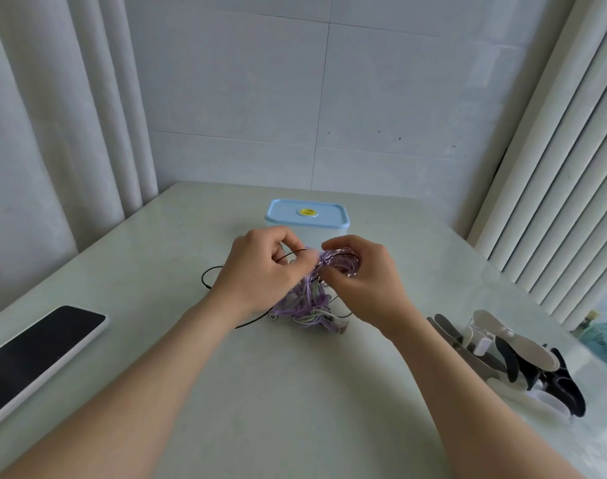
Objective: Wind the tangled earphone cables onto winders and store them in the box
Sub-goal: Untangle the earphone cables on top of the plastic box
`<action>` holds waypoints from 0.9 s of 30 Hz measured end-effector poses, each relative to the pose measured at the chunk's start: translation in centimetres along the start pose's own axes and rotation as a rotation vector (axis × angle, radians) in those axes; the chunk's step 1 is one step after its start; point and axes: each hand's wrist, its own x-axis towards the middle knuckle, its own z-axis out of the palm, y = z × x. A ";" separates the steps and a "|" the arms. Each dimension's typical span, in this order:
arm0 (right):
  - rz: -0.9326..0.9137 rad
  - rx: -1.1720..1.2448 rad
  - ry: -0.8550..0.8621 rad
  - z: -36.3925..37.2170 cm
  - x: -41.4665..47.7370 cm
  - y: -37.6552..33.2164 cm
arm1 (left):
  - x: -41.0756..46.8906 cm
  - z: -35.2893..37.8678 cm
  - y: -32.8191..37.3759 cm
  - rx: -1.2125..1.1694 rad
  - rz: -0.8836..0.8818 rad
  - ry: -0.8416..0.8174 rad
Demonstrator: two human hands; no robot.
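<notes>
box (pixel 288 230) mid-table, lid (pixel 281 212) on; contents n/visible. l hand (pixel 260 271) & r hand (pixel 361 274) both curled, pinching tangled cables (pixel 309 305) just in front of box. winders (pixel 516 357) at right.

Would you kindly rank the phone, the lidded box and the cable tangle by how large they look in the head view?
1. The phone, though it lies nearest the camera, which flatters it.
2 and 3. The cable tangle and the box look about alike; each is partly hidden, so I will not rank them.
</notes>
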 end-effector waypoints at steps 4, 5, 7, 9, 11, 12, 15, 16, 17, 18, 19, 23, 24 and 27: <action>-0.044 0.054 0.033 0.0 0.0 -0.2 | -0.1 0.0 -0.3 0.178 -0.008 -0.035; -0.052 0.068 0.036 0.0 0.1 -0.2 | -0.1 -0.1 -0.5 0.208 -0.003 -0.039; -0.053 0.110 0.028 0.0 0.2 -0.1 | 0.0 0.0 -0.7 0.230 -0.003 -0.031; -0.040 0.176 0.008 -0.2 0.1 -0.1 | 0.2 0.0 -1.1 0.248 0.001 -0.010; -0.009 0.269 -0.022 -0.4 0.0 -0.4 | 0.3 0.0 -1.3 0.268 0.012 -0.007; 0.013 0.314 -0.039 -0.5 0.0 -0.5 | 0.3 0.1 -1.5 0.276 0.026 -0.008; 0.063 0.387 -0.061 -0.5 0.1 -0.6 | 0.4 0.2 -1.5 0.275 0.056 -0.002; 0.067 0.394 -0.052 -0.4 0.1 -0.5 | 0.4 0.2 -1.4 0.270 0.054 -0.005; 0.066 0.398 -0.038 -0.4 0.1 -0.5 | 0.4 0.1 -1.2 0.262 0.050 -0.011; 0.061 0.400 -0.021 -0.4 0.2 -0.4 | 0.4 0.0 -1.0 0.250 0.041 -0.021; 0.056 0.400 -0.006 -0.4 0.2 -0.4 | 0.3 0.0 -0.8 0.236 0.028 -0.033; 0.057 0.415 0.022 -0.4 0.3 -0.4 | 0.1 0.1 -0.3 0.182 -0.059 -0.054; 0.055 0.425 0.021 -0.4 0.3 -0.4 | 0.1 0.2 -0.4 0.180 -0.073 -0.047; 0.060 0.445 0.016 -0.4 0.2 -0.5 | 0.0 0.2 -0.1 0.151 -0.097 -0.025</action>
